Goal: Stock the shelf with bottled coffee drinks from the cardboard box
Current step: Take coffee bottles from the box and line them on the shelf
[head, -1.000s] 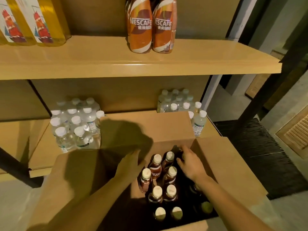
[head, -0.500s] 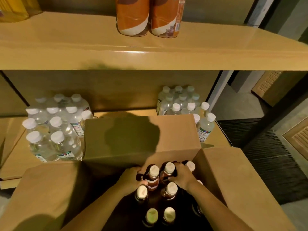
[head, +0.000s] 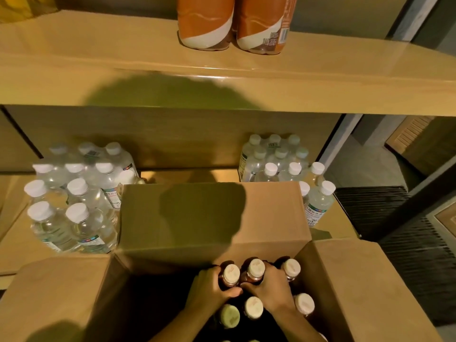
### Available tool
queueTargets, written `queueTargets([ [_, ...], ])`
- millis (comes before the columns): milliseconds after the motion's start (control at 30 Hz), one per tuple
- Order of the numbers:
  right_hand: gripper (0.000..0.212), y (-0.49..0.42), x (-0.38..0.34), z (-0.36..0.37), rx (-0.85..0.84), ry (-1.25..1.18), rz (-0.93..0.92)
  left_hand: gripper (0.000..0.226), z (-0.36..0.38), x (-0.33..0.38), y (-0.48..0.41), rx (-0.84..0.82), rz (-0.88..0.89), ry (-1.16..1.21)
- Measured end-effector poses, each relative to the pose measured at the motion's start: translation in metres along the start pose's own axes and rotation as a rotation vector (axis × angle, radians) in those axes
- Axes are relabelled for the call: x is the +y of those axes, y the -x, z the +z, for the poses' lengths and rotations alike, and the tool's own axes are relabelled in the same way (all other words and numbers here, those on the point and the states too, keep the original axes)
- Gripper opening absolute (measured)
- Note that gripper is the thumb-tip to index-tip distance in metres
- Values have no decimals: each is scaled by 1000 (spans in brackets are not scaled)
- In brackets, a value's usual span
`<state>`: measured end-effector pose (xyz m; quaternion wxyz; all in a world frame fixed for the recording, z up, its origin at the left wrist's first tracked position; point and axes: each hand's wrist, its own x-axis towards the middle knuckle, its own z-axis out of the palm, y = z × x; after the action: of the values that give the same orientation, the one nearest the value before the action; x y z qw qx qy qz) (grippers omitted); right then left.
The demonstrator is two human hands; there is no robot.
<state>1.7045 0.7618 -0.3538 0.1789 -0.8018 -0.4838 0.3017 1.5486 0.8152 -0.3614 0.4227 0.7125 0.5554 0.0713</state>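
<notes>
Head view: both hands down in the cardboard box (head: pixel 212 218), bottom center of frame. Left hand (head: pixel 209 288) grip wrapped around one coffee bottle (head: pixel 230 274); right hand (head: pixel 270 288) grip wrapped around the neighbouring bottle (head: pixel 255 269). Two coffee bottles on shelf (head: pixel 229 23) at top; water bottle packs (head: pixel 74 193) mid-frame.

Setting: tan wooden shelving unit (head: pixel 246 95) under warm, dim, yellowish light, its glossy upper board showing a bright streak of glare and a broad rounded shadow on the front edge. Lower board (head: pixel 14 243) carries two shrink-wrapped packs of clear water bottles (head: pixel 74 193), (head: pixel 278 159) against a brown back panel (head: pixel 172 134). To the right: grey wall (head: pixel 365 154), dark ribbed floor mat (head: pixel 404 218), slatted wooden panel (head: pixel 409 129), dark diagonal post (head: pixel 429 174).
</notes>
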Motion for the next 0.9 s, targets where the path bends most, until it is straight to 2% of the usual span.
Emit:
queueTargets([
  [100,17,2,-1,-2,13,2,-7,61,4,-3,-1,25,11,-16],
  [200,17,2,-1,-2,19,9,-14,56,4,-2,4,27,42,-47],
  [333,35,4,-1,-1,30,-37,8,42,-2,0,13,63,60,-65],
  [467,23,9,-8,-10,57,-83,-12,39,-13,-3,23,134,124,-19],
  [633,30,29,-33,-36,147,-72,-72,29,-40,7,45,250,153,-12],
  [700,21,40,-46,-50,194,-58,-110,28,-55,16,55,277,177,27],
  [767,32,53,-60,-64,223,-31,-122,18,-69,23,66,312,195,65],
  [900,29,77,-86,-91,346,-105,-237,30,-99,42,88,396,246,185],
])
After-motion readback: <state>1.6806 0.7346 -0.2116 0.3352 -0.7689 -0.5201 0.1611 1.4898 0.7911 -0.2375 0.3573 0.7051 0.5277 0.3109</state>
